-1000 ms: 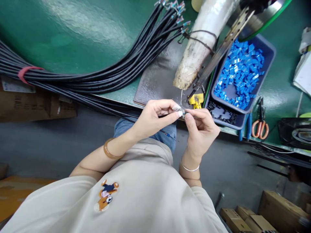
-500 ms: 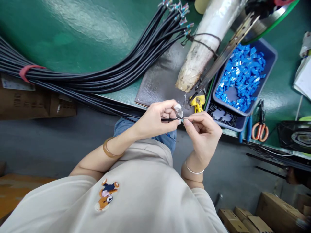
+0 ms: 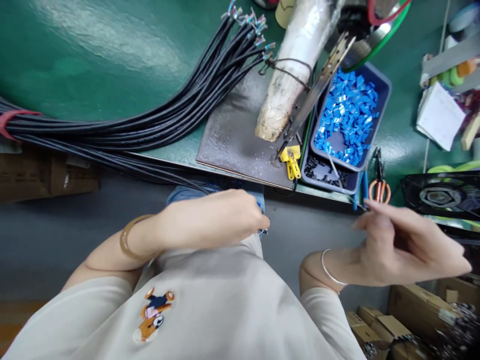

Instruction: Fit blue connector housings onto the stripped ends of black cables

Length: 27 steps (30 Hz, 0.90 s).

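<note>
On the left, black cables (image 3: 150,134) are lying on the green table (image 3: 93,75), their ends (image 3: 249,25) pointing far. Nearer, the left hand (image 3: 221,217) is making a fist, with a small tip (image 3: 264,231) poking out. Blue bits (image 3: 347,115) are filling a bin (image 3: 383,97). Near right, the right hand (image 3: 408,245) is bending its fingers by the pliers (image 3: 380,180); it's blurry, so I can't tell if it's holding anything.

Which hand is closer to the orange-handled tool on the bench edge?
Right. The right hand is just below the orange-handled tool in the picture; the left hand is well off to its left.
</note>
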Available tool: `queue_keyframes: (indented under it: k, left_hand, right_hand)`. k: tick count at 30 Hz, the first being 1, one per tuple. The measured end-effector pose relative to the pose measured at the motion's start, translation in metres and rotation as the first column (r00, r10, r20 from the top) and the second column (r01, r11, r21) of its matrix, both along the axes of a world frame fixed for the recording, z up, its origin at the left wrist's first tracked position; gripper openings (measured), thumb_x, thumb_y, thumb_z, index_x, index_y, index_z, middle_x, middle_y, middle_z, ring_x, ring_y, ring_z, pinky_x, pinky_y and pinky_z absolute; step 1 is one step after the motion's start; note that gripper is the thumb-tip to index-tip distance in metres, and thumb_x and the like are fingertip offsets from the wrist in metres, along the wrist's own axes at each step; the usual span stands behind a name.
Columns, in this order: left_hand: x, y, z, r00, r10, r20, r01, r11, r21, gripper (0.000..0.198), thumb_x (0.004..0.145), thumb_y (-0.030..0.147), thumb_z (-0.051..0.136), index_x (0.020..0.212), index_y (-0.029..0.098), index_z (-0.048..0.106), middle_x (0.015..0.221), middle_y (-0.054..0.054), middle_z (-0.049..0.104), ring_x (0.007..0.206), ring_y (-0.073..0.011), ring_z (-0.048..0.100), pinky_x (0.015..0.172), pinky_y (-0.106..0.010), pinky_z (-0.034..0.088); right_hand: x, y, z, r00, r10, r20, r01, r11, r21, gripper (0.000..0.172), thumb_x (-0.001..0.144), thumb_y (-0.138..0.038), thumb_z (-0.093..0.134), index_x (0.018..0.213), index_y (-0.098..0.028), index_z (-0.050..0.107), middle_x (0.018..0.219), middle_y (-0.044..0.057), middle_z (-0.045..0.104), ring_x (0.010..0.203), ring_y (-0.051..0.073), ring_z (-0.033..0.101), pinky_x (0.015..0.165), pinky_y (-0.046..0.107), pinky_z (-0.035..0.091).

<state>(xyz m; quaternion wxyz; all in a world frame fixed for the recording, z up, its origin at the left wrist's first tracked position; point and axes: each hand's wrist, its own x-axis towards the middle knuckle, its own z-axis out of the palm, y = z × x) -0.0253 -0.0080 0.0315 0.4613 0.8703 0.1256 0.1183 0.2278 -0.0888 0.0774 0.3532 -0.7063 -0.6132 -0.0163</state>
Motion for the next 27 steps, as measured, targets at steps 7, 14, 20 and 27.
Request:
queue_keyframes:
  k: [7,14,20,27]
  left_hand:
    - [0.008,-0.029,-0.028,0.800,0.582,0.144,-0.517,0.791,-0.328,0.007,0.084,0.016,0.062,0.077,0.015,0.059,0.060,0.002,0.059,0.048,-0.0063,0.046,0.047,-0.020,0.033]
    - [-0.011,-0.021,-0.054,0.480,0.873,-0.081,-0.397,0.134,-0.908,0.022,0.075,0.022,0.072,0.095,0.019,0.064,0.066,0.001,0.067,0.034,-0.0013,0.036,0.033,-0.018,0.019]
    - [-0.014,-0.010,-0.049,0.745,0.661,0.084,-0.092,0.227,-0.970,0.027,0.061,0.024,0.080,0.085,0.016,0.071,0.051,0.002,0.050,0.042,-0.0047,0.037,0.036,-0.016,0.018]
    - [-0.015,0.007,-0.033,0.880,0.426,0.211,-0.025,0.484,-0.874,0.022,0.071,0.037,0.078,0.066,0.016,0.073,0.049,-0.003,0.056,0.041,-0.0085,0.045,0.039,-0.021,0.032]
  right_hand:
    - [0.079,0.064,-0.021,0.799,-0.220,0.560,0.385,0.902,-0.196,0.015,0.072,-0.029,0.075,0.081,-0.019,0.068,0.060,0.001,0.064,0.051,0.008,0.048,0.058,0.032,0.023]
    - [0.109,0.121,-0.047,0.933,0.050,0.357,0.069,0.947,-0.312,0.012,0.075,-0.030,0.070,0.075,-0.018,0.066,0.078,0.000,0.069,0.071,0.005,0.054,0.067,0.031,0.031]
    - [0.111,0.133,-0.039,0.921,0.172,0.351,-0.001,0.898,-0.439,0.017,0.070,-0.029,0.070,0.067,-0.014,0.063,0.080,-0.004,0.068,0.065,0.001,0.045,0.067,0.031,0.031]
    - [0.098,0.145,-0.039,0.989,0.127,0.071,-0.076,0.868,-0.490,0.022,0.066,-0.032,0.074,0.067,-0.012,0.066,0.063,-0.007,0.062,0.062,0.002,0.052,0.068,0.029,0.037]
